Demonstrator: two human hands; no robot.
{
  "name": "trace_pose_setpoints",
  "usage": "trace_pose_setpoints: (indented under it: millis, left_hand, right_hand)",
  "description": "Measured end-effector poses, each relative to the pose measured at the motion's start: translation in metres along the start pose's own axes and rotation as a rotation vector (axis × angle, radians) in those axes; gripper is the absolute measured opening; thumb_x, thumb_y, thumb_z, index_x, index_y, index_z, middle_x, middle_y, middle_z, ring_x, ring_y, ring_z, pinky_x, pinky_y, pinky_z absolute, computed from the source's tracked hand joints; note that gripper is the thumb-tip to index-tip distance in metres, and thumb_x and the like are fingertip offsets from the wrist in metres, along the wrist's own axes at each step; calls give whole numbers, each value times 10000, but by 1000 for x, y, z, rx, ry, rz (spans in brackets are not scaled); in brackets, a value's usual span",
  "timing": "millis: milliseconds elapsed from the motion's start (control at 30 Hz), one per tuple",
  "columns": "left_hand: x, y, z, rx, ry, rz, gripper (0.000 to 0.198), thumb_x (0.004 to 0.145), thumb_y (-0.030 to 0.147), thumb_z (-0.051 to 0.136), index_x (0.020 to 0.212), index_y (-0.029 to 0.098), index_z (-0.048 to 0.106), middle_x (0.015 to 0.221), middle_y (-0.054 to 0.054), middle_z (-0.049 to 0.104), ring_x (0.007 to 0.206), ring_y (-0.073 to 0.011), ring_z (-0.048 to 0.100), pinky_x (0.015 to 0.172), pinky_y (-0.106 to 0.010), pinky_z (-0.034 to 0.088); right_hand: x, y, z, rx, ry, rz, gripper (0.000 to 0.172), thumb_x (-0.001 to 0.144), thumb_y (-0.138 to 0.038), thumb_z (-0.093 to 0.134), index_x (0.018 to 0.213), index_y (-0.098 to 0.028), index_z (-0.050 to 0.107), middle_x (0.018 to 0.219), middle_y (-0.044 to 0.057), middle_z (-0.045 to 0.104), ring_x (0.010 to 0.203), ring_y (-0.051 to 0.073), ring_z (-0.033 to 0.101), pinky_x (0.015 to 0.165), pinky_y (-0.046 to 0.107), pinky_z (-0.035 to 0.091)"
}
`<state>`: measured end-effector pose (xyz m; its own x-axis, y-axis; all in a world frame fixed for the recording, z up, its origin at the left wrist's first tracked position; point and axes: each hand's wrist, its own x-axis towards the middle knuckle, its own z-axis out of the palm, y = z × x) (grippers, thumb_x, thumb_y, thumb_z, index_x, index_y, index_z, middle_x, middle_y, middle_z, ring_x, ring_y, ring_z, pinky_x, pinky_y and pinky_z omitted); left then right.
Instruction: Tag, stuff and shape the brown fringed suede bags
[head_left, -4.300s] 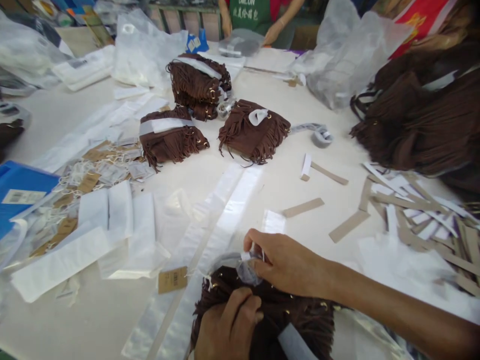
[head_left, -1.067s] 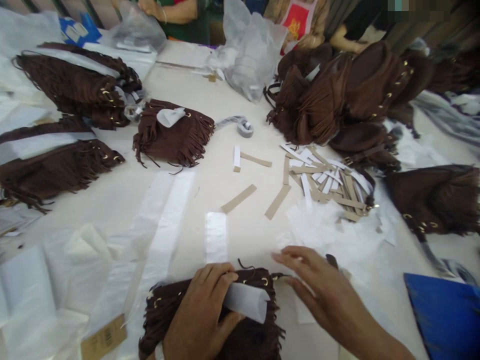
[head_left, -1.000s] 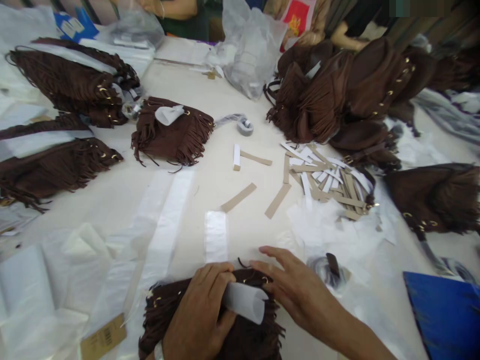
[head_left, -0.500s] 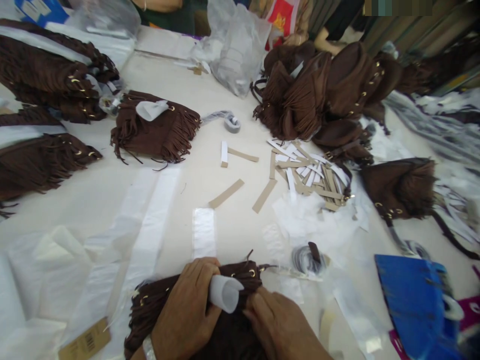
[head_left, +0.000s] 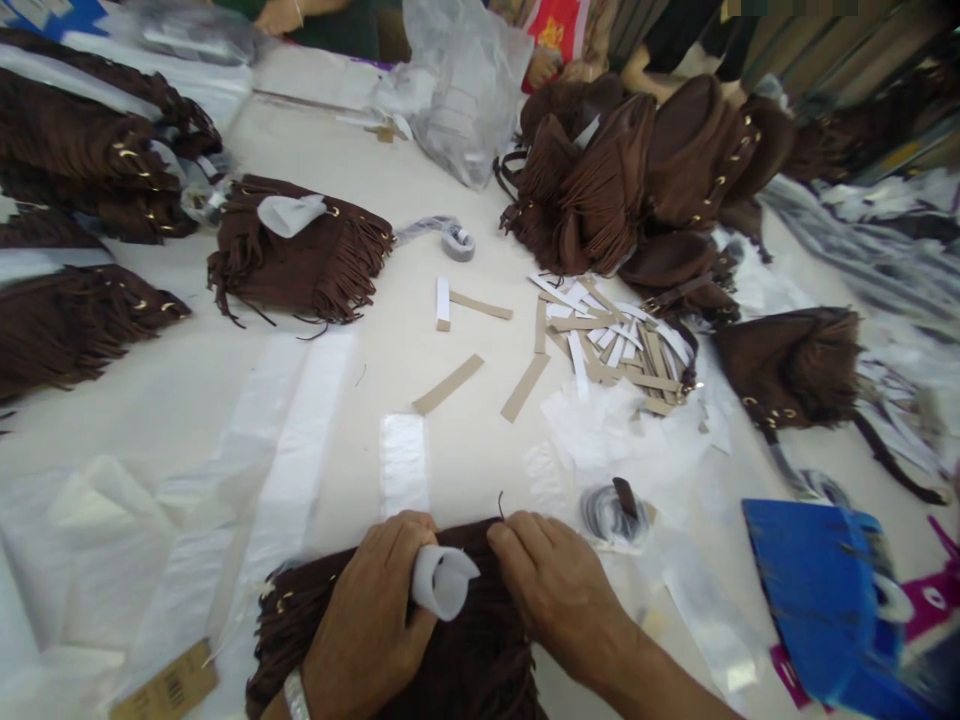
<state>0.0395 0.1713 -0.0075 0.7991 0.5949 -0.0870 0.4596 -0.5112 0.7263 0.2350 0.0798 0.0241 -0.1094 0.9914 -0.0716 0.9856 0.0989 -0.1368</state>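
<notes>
A dark brown fringed bag with gold eyelets lies on the table in front of me. My left hand rests across it, fingers curled around a rolled white foam sheet whose open end faces me. At the bag's upper right edge, my right hand has its fingers bent over the brown material; the fingertips are partly hidden. A brown cardboard tag on a thin string lies left of the bag. Just beyond my right hand sits a wrapped, coiled strap.
More brown fringed bags lie at left and in a heap at back right. Card strips are scattered mid-table. Clear plastic sleeves lie at left, a blue plastic piece at right. Other people's arms show at the far edge.
My right hand has moved up from the bag's front to its upper right edge, covering the eyelet there. My left hand keeps the foam roll in nearly the same place.
</notes>
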Motion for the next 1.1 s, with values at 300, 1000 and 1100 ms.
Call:
trace_pose_setpoints:
  millis: [300, 1000, 1100]
  left_hand:
    - [-2, -11, 5, 45, 38, 35, 261, 744, 79, 517, 951, 237, 495, 1081, -46, 587, 1004, -221, 574, 846, -347, 492]
    - [-13, 1, 3, 67, 310, 346, 145, 855, 57, 501, 934, 142, 588, 1020, -97, 627, 961, -211, 558, 863, -379, 475]
    - [-14, 2, 1, 64, 335, 384, 139, 881, 80, 480, 917, 135, 603, 996, -94, 648, 924, -204, 574, 831, -367, 484]
  right_hand:
    - [-76, 14, -8, 873, -498, 519, 169, 906, -337, 470, 920, -218, 589, 695, -28, 641, 568, 117, 571, 506, 200, 401]
    - [-15, 110, -58, 252, 235, 694, 454, 814, -524, 556, 1140, -226, 448, 1011, 103, 663, 838, 273, 679, 586, 328, 503]
    - [50, 86, -66, 530, 232, 404, 380, 854, -442, 582, 1156, -230, 491, 1088, 81, 628, 888, 206, 641, 691, 300, 513]
